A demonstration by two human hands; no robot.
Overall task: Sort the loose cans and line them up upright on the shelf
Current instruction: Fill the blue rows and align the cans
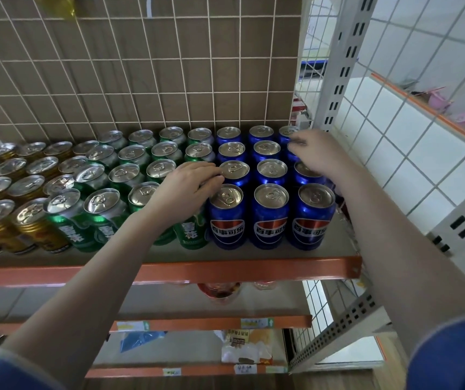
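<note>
Upright cans fill the shelf (225,267) in rows: gold cans (33,223) at the left, green cans (104,212) in the middle, blue cola cans (270,218) at the right. My left hand (186,182) lies over a green can at the green-blue border, fingers curled round its top and touching the neighbouring blue can (225,212). My right hand (314,152) reaches over the rightmost blue column, fingers curved over a can in the second row from the back; the can beneath is mostly hidden.
A wire grid and brown panel (146,66) back the shelf. A white slotted upright (341,60) and wire side panel stand at the right, with a white tiled wall beyond. Lower shelves (211,323) hold packets and price labels.
</note>
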